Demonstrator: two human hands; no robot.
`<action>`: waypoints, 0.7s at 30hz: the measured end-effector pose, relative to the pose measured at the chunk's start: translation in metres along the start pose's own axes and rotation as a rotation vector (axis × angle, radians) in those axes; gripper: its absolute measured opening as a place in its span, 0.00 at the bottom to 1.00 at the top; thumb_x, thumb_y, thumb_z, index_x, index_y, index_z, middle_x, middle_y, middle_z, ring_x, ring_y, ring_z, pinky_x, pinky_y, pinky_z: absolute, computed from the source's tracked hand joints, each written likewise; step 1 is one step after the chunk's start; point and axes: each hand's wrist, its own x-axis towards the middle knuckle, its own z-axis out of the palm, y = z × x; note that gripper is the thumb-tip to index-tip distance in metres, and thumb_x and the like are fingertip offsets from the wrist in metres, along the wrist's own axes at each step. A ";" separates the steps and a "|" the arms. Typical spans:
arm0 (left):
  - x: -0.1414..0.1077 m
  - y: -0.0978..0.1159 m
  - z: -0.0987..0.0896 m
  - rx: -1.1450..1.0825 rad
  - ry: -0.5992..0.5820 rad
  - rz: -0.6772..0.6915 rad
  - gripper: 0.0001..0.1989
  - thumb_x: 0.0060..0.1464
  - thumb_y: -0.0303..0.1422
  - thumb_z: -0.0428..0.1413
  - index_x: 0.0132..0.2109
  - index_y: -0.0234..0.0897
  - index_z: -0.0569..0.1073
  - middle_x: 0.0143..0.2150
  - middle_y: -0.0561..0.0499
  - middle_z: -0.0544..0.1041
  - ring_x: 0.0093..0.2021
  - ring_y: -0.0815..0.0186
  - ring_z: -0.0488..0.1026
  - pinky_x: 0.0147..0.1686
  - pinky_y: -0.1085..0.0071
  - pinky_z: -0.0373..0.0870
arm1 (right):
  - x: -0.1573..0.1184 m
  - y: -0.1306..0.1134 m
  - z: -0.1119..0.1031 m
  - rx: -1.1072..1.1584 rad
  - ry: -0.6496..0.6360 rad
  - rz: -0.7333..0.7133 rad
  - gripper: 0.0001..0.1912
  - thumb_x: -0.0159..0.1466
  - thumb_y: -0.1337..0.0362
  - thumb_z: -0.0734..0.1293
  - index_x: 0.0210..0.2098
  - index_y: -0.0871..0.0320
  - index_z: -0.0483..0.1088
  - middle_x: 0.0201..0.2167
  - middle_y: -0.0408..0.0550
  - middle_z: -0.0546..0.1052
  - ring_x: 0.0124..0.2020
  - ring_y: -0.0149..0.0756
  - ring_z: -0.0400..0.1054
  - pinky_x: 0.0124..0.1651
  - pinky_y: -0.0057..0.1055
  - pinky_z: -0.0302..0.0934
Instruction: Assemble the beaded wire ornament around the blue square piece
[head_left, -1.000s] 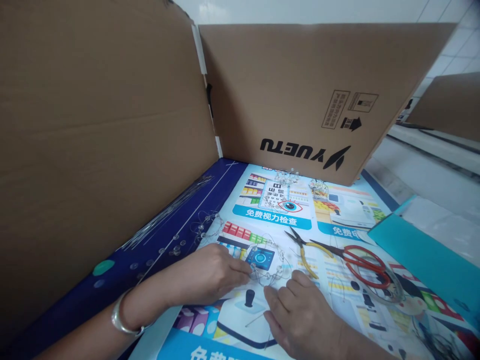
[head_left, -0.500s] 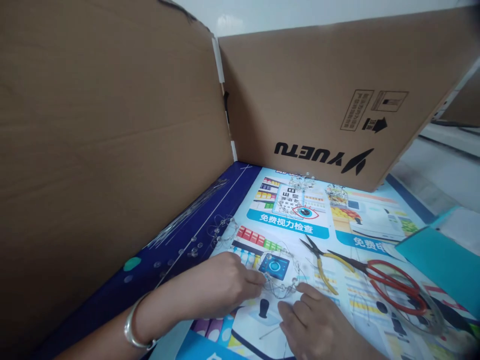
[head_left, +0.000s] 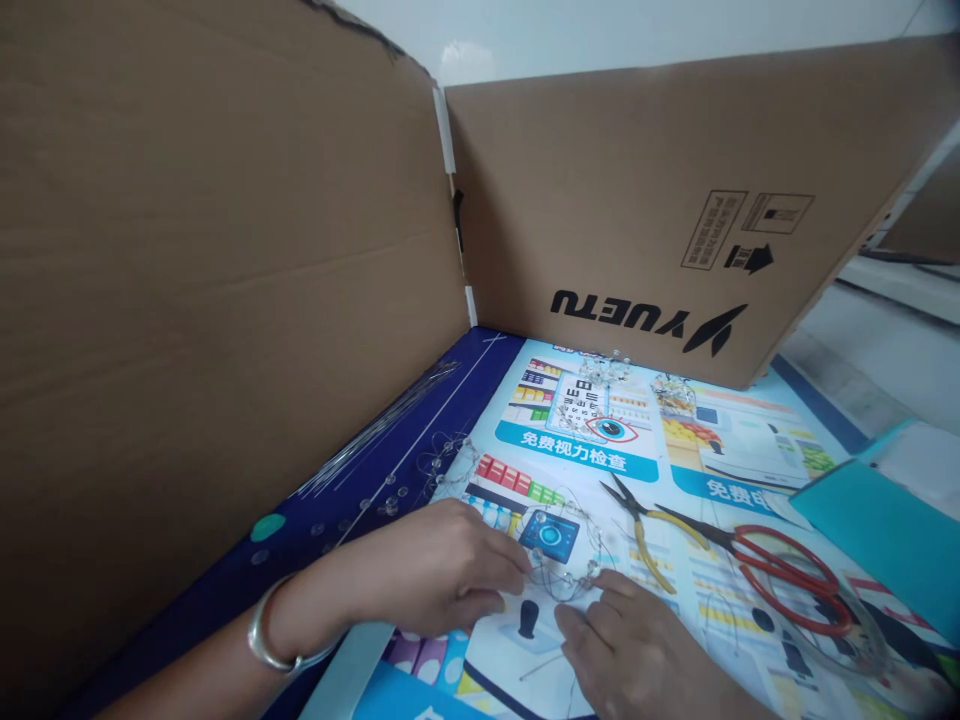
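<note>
Beaded wire [head_left: 564, 578] makes a loop on the printed poster [head_left: 574, 464]. The left hand [head_left: 427, 565] pinches it; the right hand [head_left: 630, 645] touches it, grip unclear. Beaded bunches [head_left: 604, 368] lie farther off; loose clear beads [head_left: 390, 506] and straight wires [head_left: 379, 430] remain.

Yellow pliers [head_left: 646, 545] and red scissors [head_left: 780, 562] lie on a bright shiny poster [head_left: 574, 463], with a big brown box [head_left: 660, 220] behind them.

light: bright, even | shadows: soft under left hand [head_left: 424, 565] | edges: bowed, wide-angle | focus: fairly sharp
</note>
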 end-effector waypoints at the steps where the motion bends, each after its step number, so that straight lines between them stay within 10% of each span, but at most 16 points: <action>1: 0.000 -0.001 -0.001 -0.018 -0.032 -0.005 0.08 0.53 0.30 0.50 0.39 0.42 0.73 0.40 0.52 0.77 0.34 0.67 0.73 0.34 0.74 0.66 | -0.001 0.000 0.000 0.000 0.001 0.001 0.13 0.56 0.75 0.58 0.38 0.64 0.70 0.18 0.45 0.69 0.22 0.32 0.62 0.42 0.38 0.60; 13: 0.001 -0.016 0.018 0.025 0.008 -0.076 0.10 0.55 0.32 0.49 0.41 0.40 0.72 0.46 0.49 0.74 0.40 0.64 0.73 0.39 0.70 0.66 | 0.001 0.000 -0.005 -0.028 -0.020 0.014 0.12 0.56 0.73 0.60 0.39 0.65 0.70 0.19 0.46 0.70 0.23 0.32 0.63 0.45 0.37 0.59; 21: 0.009 -0.022 0.026 0.087 0.034 -0.266 0.10 0.57 0.35 0.47 0.42 0.38 0.68 0.28 0.52 0.75 0.27 0.68 0.72 0.29 0.74 0.64 | -0.003 0.000 -0.003 -0.013 -0.027 0.007 0.12 0.58 0.71 0.59 0.39 0.65 0.69 0.19 0.46 0.70 0.22 0.32 0.63 0.45 0.38 0.58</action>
